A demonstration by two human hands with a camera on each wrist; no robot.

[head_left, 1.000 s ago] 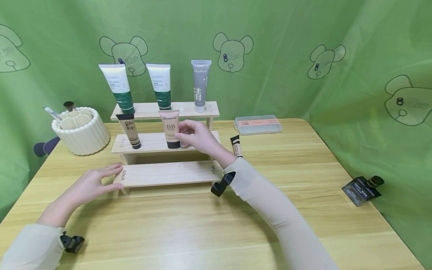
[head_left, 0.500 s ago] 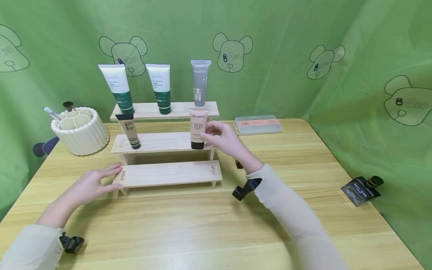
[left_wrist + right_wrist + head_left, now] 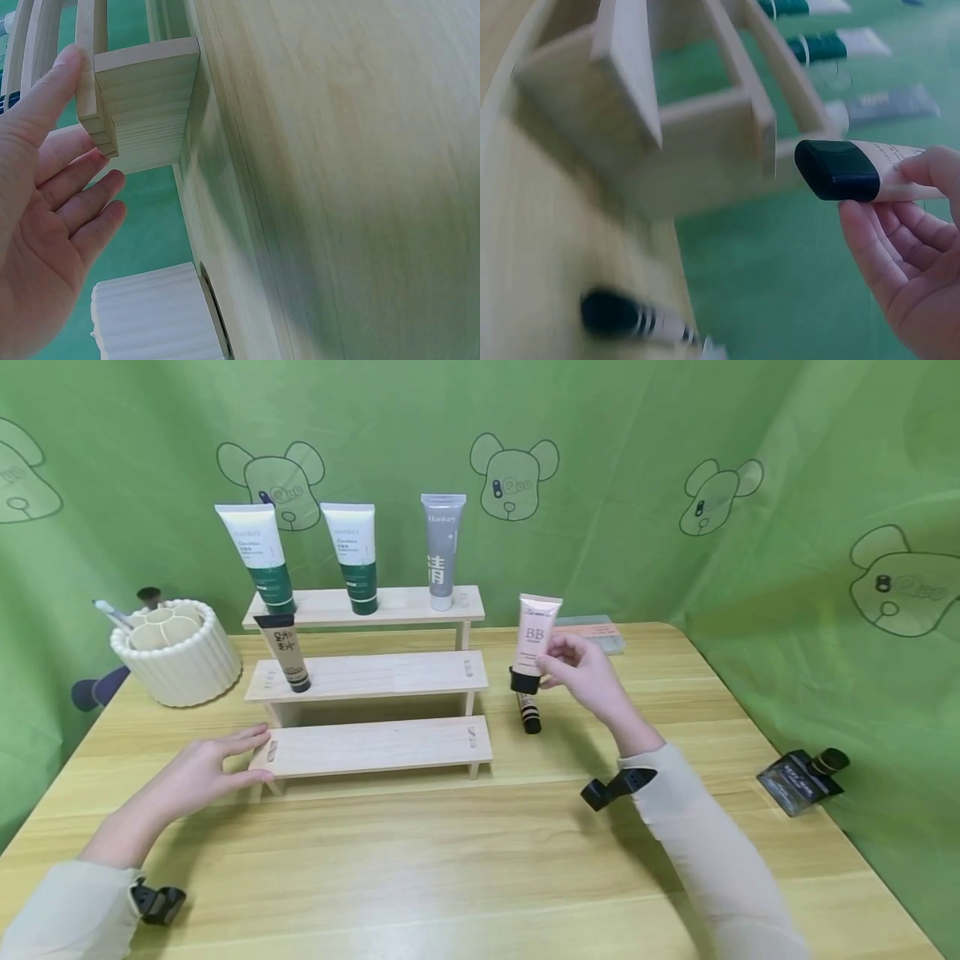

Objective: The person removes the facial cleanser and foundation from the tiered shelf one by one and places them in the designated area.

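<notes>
My right hand [image 3: 585,677] pinches a pale pink BB cream tube [image 3: 535,633] with a black cap, upright and cap down, to the right of the three-tier wooden display rack [image 3: 375,746]. In the right wrist view the thumb presses the tube's face near its cap [image 3: 838,171], with fingers on the other side. Behind and below it, a small black-capped tube [image 3: 530,714] lies on the table, partly covered. My left hand [image 3: 197,770] rests against the left end of the lowest tier, thumb at the front edge [image 3: 91,82], the other fingers extended.
Two white-and-green tubes [image 3: 257,556] and a grey tube [image 3: 442,547] stand on the top tier. A beige tube [image 3: 287,653] is on the middle tier. Around lie a ribbed white brush holder [image 3: 180,660], a clear box [image 3: 603,631] and a dark bottle [image 3: 795,781].
My right hand has carried the BB cream tube rightward from over the middle tier to beyond the rack's right end. The left hand has stayed at the lowest tier.
</notes>
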